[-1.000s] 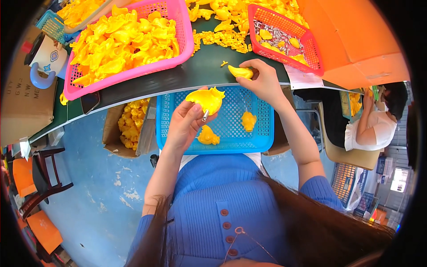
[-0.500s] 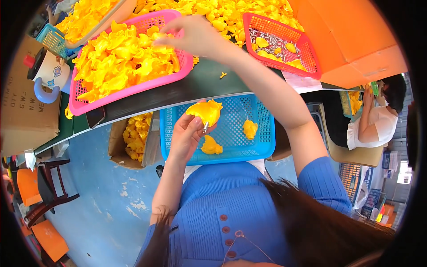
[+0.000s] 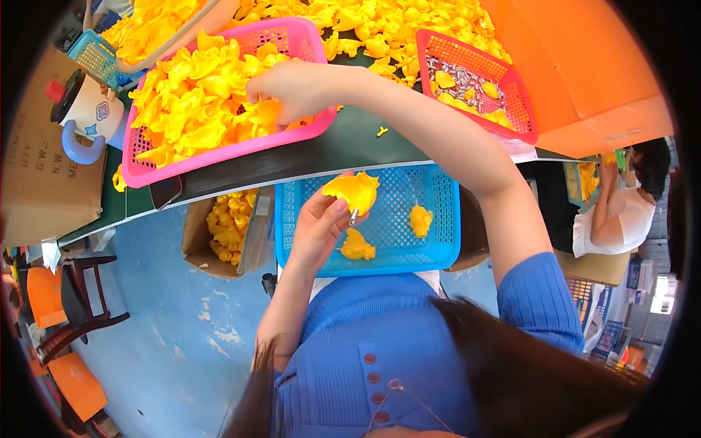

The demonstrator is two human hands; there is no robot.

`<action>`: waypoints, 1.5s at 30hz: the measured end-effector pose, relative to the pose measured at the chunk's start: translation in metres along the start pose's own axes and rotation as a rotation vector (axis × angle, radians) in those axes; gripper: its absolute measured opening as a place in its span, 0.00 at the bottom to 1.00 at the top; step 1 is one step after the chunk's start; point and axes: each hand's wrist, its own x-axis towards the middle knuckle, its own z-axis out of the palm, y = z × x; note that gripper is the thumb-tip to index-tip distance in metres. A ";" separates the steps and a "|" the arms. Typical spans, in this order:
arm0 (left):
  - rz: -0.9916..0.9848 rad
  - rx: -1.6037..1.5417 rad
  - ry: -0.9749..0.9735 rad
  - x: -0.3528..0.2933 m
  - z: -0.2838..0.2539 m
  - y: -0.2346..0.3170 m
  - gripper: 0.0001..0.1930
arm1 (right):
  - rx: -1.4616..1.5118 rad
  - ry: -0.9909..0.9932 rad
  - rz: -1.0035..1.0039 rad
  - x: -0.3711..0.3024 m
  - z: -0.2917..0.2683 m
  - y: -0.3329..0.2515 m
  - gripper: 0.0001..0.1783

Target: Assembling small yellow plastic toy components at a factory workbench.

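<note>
My left hand (image 3: 319, 225) holds a yellow plastic shell piece (image 3: 352, 191), curved and jagged along its top, above the blue basket. A small silver metal cylinder (image 3: 354, 217) sticks out at its lower edge. My right hand (image 3: 292, 89) reaches into the right side of the pink basket (image 3: 241, 155), which is heaped with yellow plastic pieces (image 3: 193, 95). Its fingers are bent down among the pieces, and what they grip, if anything, is hidden. Two yellow pieces, one on the left (image 3: 358, 246) and one on the right (image 3: 420, 221), lie in the blue basket (image 3: 369, 264).
A smaller red basket (image 3: 529, 124) contains silver cylinders and some yellow pieces. Beside it stands an orange box (image 3: 584, 73). A mug (image 3: 87, 113) is left of the pink basket. An open carton (image 3: 196, 241) of yellow parts stands below the table. Another person (image 3: 621, 204) sits at right.
My right hand has come down from above the pink basket's far edge into its right side, among the yellow pieces. My left hand still holds its piece, at nearly the same place.
</note>
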 end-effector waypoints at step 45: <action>-0.031 -0.133 -0.097 0.000 0.000 0.000 0.29 | -0.434 0.725 0.199 -0.210 0.074 0.020 0.18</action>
